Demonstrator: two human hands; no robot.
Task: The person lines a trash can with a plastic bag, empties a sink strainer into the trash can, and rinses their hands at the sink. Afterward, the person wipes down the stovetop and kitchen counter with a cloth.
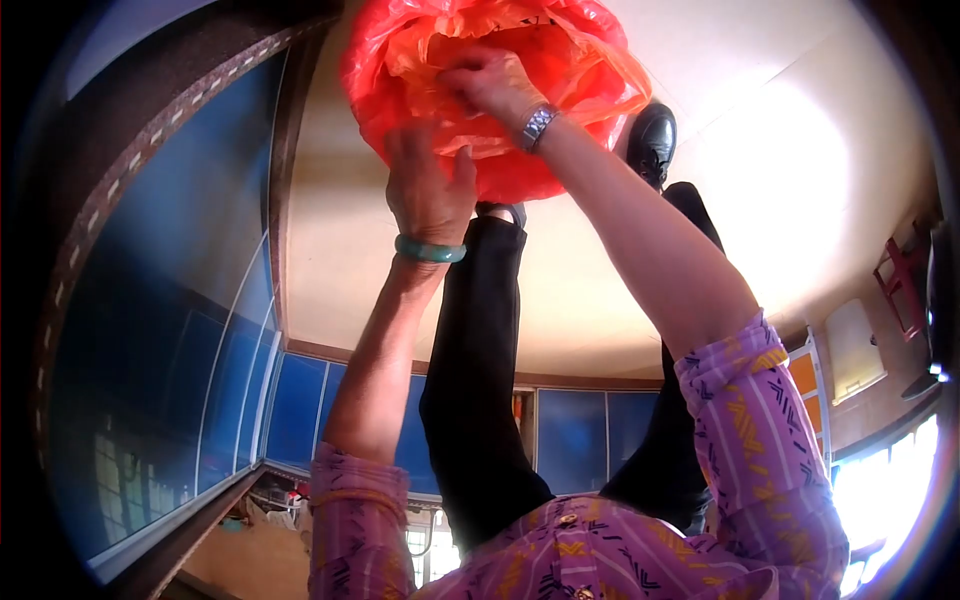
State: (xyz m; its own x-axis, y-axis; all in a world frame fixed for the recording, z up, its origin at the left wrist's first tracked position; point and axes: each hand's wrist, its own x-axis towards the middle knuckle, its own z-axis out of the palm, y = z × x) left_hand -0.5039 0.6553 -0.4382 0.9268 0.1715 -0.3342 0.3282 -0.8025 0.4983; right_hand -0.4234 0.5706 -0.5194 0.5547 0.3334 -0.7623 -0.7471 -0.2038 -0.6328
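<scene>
A large red plastic bag [520, 170] hangs open at the top centre, its crumpled orange-red inside showing. My left hand [430, 190], with a green bangle at the wrist, is at the bag's near left side. Its thumb stands apart, and the other fingers are blurred against the red plastic. Over the bag's mouth is my right hand [490, 85], a silver watch on its wrist. Its fingers are bent together inside the opening, and what they hold, if anything, is hidden.
Pale floor [580, 290] lies around the bag and my black shoe [652, 140]. Blue panelled cabinets [170, 330] stand at the left and behind my legs. A red stool [903, 285] is at the far right.
</scene>
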